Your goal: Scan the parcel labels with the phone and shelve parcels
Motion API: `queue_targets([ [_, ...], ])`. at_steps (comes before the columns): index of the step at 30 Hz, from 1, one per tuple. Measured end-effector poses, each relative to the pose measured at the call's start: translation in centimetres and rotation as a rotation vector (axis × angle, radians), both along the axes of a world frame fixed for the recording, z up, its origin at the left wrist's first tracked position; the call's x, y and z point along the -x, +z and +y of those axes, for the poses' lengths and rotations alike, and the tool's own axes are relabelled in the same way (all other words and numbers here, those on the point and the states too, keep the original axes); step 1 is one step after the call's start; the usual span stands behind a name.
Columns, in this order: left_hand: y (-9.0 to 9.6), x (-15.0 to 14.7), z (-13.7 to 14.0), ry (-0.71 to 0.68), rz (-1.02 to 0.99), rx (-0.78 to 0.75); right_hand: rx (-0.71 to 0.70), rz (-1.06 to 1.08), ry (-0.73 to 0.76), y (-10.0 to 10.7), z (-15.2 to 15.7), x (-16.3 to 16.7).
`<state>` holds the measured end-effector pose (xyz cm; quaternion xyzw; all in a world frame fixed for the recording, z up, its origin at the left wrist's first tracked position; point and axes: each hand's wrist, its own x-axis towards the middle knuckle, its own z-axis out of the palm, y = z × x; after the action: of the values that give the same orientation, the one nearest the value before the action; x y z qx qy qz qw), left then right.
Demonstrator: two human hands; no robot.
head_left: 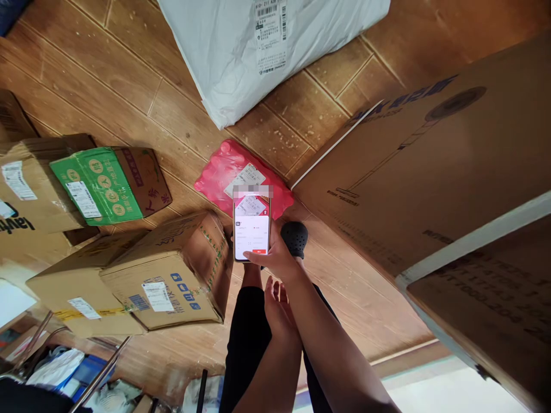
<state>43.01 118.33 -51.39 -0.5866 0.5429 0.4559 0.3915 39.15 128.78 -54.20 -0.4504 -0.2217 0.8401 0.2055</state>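
A smartphone (pixel 251 229) is gripped in my right hand (pixel 278 258), whose thumb reaches over the bottom of the lit screen. The screen shows a label at the top and a white panel with a red button. Beyond the phone, a pink plastic-wrapped parcel (pixel 215 175) lies on the floor with white shipping labels (pixel 247 175) on top, partly hidden by the phone. My left hand (pixel 278 307) rests below, close to my right forearm, its fingers loosely bent and apart with nothing in them.
A large white bag parcel (pixel 224 63) lies ahead. Big cardboard cartons (pixel 387 172) stand on the right. To the left are a green box (pixel 101 183) and several brown cartons (pixel 172 275). Metal legs (pixel 101 373) and bagged items sit at the lower left. A dark clog (pixel 295 238) is on my foot.
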Motion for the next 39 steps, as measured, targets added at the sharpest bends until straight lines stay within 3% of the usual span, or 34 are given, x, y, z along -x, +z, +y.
queue_targets([
  [14, 0.5, 0.4, 0.8, -0.025, 0.004, 0.026, -0.009, 0.073, -0.018, 0.1, 0.3, 0.2],
  [23, 0.0, 0.1, -0.2, -0.028, 0.016, -0.011, 0.000, 0.057, 0.013, 0.2, 0.1, -0.1],
  [29, -0.1, -0.1, -0.4, -0.036, 0.020, -0.016, 0.019, 0.167, 0.042, 0.4, -0.3, -0.5],
  [39, 0.1, 0.0, 0.1, -0.029, 0.029, -0.015, 0.027, 0.138, -0.006, 0.4, -0.2, -0.6],
])
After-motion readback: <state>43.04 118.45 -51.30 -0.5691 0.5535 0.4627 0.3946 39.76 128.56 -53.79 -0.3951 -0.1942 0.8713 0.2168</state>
